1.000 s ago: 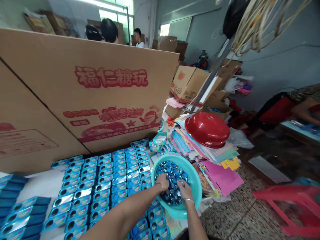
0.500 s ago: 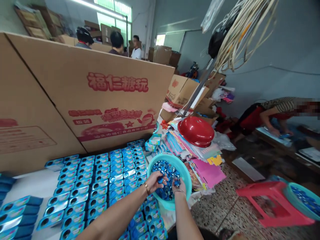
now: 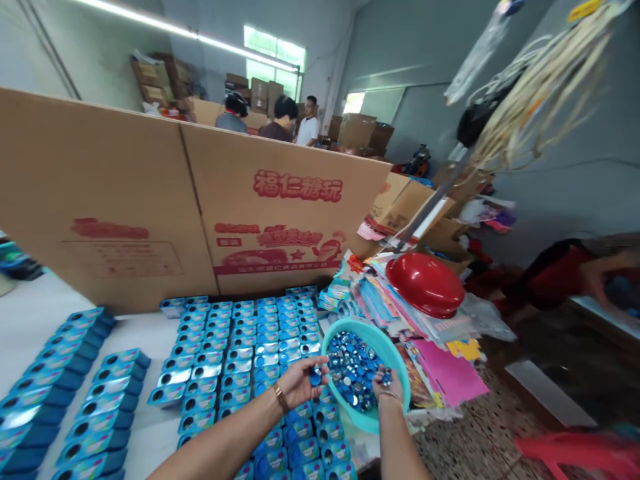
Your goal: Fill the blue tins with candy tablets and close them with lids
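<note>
A teal basin (image 3: 396, 361) full of small blue round pieces (image 3: 353, 367) sits at the table's right edge. My left hand (image 3: 300, 381) is palm up at the basin's left rim, fingers curled around a few blue pieces. My right hand (image 3: 386, 385) is closed over the near side of the basin, pinching several blue pieces. Rows of small blue boxes (image 3: 240, 347) with round holes lie on the white table (image 3: 30, 320) left of the basin, just under my left hand.
A tall printed cardboard wall (image 3: 200, 207) stands behind the boxes. A red bowl (image 3: 425, 283) rests upside down on stacked coloured cards (image 3: 440, 360) to the right. Three people stand beyond the cardboard, and another person (image 3: 575, 273) bends over at the right. A red stool (image 3: 585, 450) stands on the floor.
Both hands have lifted out of the heap with blue pieces; my left hand has moved left to the rim and turned palm up. The camera has swung left.
</note>
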